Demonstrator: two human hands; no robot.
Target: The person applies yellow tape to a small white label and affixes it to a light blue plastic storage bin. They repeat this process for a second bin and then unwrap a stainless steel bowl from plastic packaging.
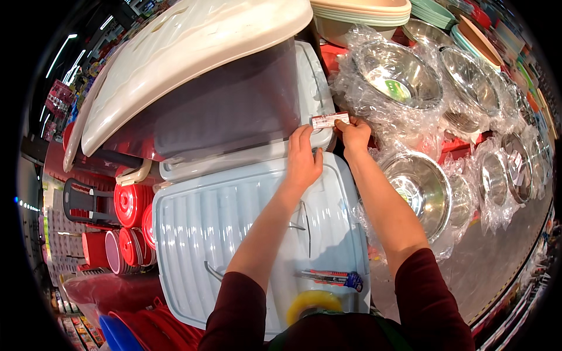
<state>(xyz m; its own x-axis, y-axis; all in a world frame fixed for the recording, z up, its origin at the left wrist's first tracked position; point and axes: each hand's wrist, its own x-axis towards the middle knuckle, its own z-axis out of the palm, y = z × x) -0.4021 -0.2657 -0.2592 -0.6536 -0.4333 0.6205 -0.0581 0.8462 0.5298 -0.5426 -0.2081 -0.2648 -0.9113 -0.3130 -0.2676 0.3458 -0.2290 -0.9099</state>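
My right hand [356,134] pinches a small red-and-white price label [324,121] at its right end, thumb on the printed face. The label lies against the light rim of a large plastic storage box [228,101] with a dark translucent wall. Just below the label's left end, my left hand [304,158] touches that same rim, fingers extended, thumb apart, holding nothing. Under my forearms lies a pale blue ribbed storage box lid [197,219]. On this lid rest a utility knife [333,278], a roll of yellow tape [311,300] and thin dark strips [307,228].
A cream lid [197,57] tilts over the far box. Stainless steel basins [395,74] in clear plastic wrap crowd the right side, with stacked plastic basins [364,15] behind. Red lidded buckets [129,202] and a grey stool [81,199] stand at left.
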